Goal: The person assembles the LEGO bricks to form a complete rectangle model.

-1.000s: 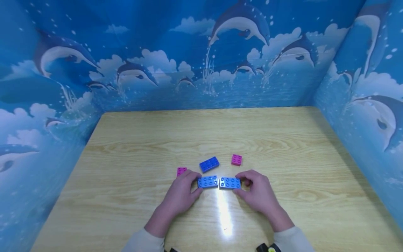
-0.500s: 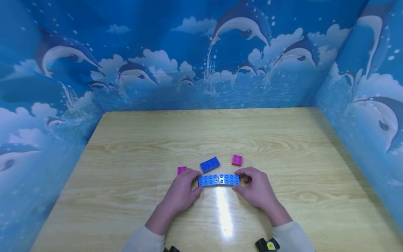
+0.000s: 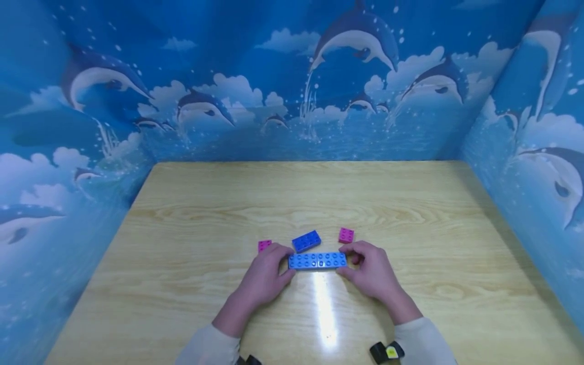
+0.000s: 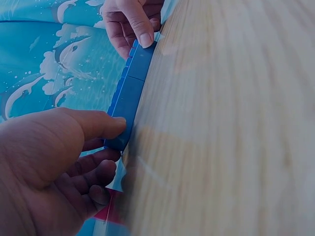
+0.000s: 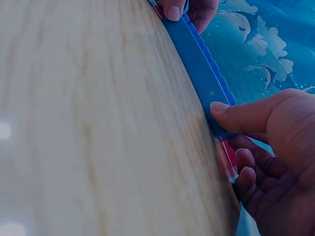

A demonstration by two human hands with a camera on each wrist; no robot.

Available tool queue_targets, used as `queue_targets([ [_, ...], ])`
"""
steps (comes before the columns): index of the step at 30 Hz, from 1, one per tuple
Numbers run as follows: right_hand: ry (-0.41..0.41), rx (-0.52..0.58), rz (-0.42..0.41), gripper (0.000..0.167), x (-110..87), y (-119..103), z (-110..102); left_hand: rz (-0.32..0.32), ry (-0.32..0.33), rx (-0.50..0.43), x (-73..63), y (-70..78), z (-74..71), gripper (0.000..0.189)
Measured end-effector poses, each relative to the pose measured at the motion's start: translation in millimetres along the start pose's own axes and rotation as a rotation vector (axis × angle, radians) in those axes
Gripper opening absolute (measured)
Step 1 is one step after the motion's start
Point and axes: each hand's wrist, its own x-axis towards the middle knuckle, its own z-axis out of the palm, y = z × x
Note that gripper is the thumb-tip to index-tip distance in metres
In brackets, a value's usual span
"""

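Observation:
Two light blue building bricks lie end to end on the wooden table, their short ends touching. My left hand (image 3: 264, 274) pinches the left light blue brick (image 3: 302, 261) between thumb and fingers at its outer end. At the other end of the row, my right hand (image 3: 371, 269) pinches the right light blue brick (image 3: 332, 260) the same way. Both wrist views show a thumb on the near long side of each brick. Just behind the row lies a darker blue brick (image 3: 306, 241), turned at a slant.
One small pink brick (image 3: 264, 245) sits behind my left hand, partly covered by it. Another pink brick (image 3: 346, 235) lies behind my right hand. A dolphin-print cloth (image 3: 292, 132) hangs around the wooden table (image 3: 205, 197) at the back and sides.
One second ago a small gap separated the two light blue bricks. My hands have brought them together so their ends meet. The head view has shifted slightly.

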Motion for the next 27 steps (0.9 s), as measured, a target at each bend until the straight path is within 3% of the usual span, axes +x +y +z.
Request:
queue_targets([
  [10,0.015,0.021,-0.038,0.036,3.6,1.5,1.4,0.008,-0.001,0.000,2.6,-2.6,-0.3,0.041],
  [27,0.020,0.054,-0.019,0.038,12.4,6.0,2.6,0.025,0.011,-0.022,9.1,-2.9,-3.4,0.041],
])
